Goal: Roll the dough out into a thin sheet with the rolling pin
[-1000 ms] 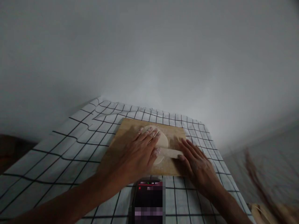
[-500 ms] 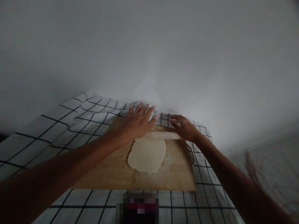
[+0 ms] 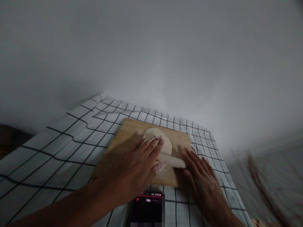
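A flat, pale sheet of dough [image 3: 161, 135] lies on a wooden board [image 3: 182, 140]. Across its near side lies a floured rolling pin [image 3: 172, 161], slightly slanted. My left hand [image 3: 146, 157] is laid flat over the pin's left part, which it hides. Its floury fingers stretch forward above the dough, and the thumb is spread to the side. At the pin's right end is my right hand [image 3: 200, 171], palm down with its fingers extended; whether the palm touches the pin is hidden.
A white tablecloth [image 3: 92, 142] with black grid lines runs under the board. By the board's near edge lies a phone [image 3: 146, 211] with a dark screen. Behind the table stands a pale wall [image 3: 151, 56]. Blurred dry branches [image 3: 262, 189] are at the right.
Both hands and the rolling pin have come back toward me, from the dough's far edge to its near side. The dough appears farther up in the view, partly covered by my left hand.
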A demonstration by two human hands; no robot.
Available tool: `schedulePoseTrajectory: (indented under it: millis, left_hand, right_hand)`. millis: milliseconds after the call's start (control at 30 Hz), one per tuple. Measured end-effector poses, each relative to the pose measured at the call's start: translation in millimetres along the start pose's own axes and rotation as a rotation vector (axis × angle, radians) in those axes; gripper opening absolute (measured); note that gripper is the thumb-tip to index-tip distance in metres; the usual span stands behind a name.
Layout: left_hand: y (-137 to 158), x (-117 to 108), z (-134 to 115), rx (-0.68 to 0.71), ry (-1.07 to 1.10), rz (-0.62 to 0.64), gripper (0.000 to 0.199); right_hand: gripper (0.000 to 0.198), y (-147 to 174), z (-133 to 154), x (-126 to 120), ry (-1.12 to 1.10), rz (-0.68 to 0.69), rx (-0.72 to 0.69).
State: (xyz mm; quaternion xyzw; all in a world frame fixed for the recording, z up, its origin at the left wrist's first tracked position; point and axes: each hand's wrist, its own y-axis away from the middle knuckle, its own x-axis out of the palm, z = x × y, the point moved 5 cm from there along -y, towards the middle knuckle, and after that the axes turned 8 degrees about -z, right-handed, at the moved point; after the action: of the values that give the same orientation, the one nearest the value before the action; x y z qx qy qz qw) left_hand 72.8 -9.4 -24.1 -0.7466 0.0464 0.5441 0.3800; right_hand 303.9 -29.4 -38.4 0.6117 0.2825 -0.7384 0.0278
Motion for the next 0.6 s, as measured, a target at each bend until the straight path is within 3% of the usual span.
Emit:
schedulePoseTrajectory:
  millis: [133,300,400,500,600]
  left_hand:
    - [-12.8,8.6,11.3,-0.004,-0.010,0.022,0.055]
    - [-79.2,37.0,60.2,-0.131,-0.026,0.032,0.056]
    - [-106.9,48.2,84.7,-0.209,0.006,0.075,0.058]
    - [-114.2,52.0,91.5,-0.223,0.038,0.097,0.058]
    - [-106.3,51.8,84.3,-0.203,0.044,0.084,0.058]
  right_hand:
    - [0.052,-29.4,-17.6,6.7,-0.003,0.020,-0.007]
    - [0.061,-121.1,-64.4,25.9,-0.093,-0.029,0.053]
    - [0.064,-159.6,-81.0,31.5,-0.167,-0.065,0.049]
    - [0.060,-169.5,-85.8,33.9,-0.207,-0.049,0.006]
    - [0.059,-154.1,-81.6,35.0,-0.189,-0.011,-0.039]
